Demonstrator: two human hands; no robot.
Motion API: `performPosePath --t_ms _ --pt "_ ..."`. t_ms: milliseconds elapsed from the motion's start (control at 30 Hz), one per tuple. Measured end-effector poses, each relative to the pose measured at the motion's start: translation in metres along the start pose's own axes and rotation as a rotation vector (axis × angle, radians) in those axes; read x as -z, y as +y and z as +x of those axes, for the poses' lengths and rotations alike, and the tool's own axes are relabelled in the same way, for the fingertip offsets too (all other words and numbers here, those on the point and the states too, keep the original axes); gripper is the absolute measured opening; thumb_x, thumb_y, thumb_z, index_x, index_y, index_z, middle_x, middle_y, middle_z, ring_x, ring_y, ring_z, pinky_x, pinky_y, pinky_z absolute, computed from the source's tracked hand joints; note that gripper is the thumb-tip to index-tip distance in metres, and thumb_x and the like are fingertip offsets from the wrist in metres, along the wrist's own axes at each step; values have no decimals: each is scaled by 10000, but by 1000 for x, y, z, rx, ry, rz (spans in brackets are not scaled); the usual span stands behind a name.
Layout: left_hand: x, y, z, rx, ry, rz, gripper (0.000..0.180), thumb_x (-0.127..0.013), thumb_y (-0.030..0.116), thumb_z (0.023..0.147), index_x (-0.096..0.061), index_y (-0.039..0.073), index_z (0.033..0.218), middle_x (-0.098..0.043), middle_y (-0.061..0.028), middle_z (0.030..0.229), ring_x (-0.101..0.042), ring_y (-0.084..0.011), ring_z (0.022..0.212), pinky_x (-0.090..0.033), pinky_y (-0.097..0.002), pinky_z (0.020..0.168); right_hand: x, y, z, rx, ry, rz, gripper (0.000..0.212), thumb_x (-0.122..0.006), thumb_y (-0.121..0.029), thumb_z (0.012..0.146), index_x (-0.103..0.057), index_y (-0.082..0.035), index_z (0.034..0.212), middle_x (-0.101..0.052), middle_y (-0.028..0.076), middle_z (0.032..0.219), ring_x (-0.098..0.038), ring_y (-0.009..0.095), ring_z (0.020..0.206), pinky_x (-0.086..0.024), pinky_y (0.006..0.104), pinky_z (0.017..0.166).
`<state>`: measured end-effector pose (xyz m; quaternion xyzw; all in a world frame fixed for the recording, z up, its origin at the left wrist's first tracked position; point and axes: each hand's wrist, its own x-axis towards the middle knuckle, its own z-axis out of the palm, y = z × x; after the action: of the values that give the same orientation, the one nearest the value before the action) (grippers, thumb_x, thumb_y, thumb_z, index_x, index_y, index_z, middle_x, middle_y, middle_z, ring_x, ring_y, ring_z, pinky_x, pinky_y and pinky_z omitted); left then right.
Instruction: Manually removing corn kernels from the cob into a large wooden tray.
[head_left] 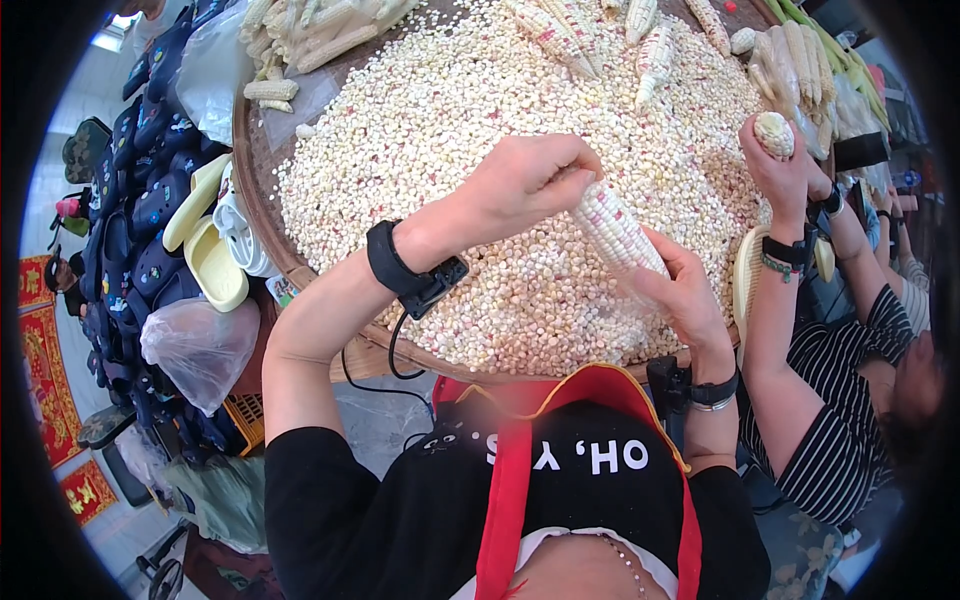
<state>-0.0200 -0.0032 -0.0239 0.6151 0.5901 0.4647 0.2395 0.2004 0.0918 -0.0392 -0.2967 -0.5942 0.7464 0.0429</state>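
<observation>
An ear of corn (618, 232), white with scattered pink and red kernels, is held tilted above a wide heap of loose corn kernels (430, 150). My right hand (688, 298) wraps round its lower end, thumb along the near side. At its upper end, the thumb and bent fingers of my left hand (535, 182) are pinched together against the tip. Whatever lies inside that pinch is hidden by the fingers. Both hands are over the large round tray (262, 185), whose brown rim curves along the left and near side.
Whole ears (655, 62) lie on the heap's far side. Bagged cobs (330, 40) sit far left, more cobs (800, 60) far right. A co-worker's hand (775, 185) grips another cob at right. Dark clogs (150, 210) hang at left beside pale yellow slippers (212, 265) and a plastic bag (200, 345).
</observation>
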Motion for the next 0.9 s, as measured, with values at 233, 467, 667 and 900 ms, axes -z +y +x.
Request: performPosePath --t_ms 233,467,667,900 --pt "5 -11 0 -459 78 185 162 -486 46 871 -598 24 986 -613 -51 830 -587 -88 688 -473 -210 572 1 4 1 27 -25 185 487 -595 -150 825 -425 14 1251 -593 71 1023 -582 83 790 -461 195 632" --pt "13 -4 -10 320 161 -113 223 -509 40 852 -568 40 1066 -591 -71 1002 -579 -117 793 -474 -245 687 2 7 5 65 16 257 474 -584 -147 837 -420 20 1249 -584 66 1050 -575 97 830 -469 223 709" --pt "3 6 -5 34 134 -41 306 -588 75 814 -544 34 1115 -584 -69 947 -570 -110 797 -468 -231 678 -4 1 4 79 19 191 498 -593 -144 827 -411 23 1259 -578 69 1055 -563 92 845 -463 228 730" --pt "5 9 -4 -17 36 -5 355 -659 67 744 -564 36 1084 -583 -81 947 -584 -130 777 -499 -240 681 -5 2 0 70 56 88 536 -618 -165 803 -415 14 1265 -589 42 984 -538 51 774 -434 174 594"
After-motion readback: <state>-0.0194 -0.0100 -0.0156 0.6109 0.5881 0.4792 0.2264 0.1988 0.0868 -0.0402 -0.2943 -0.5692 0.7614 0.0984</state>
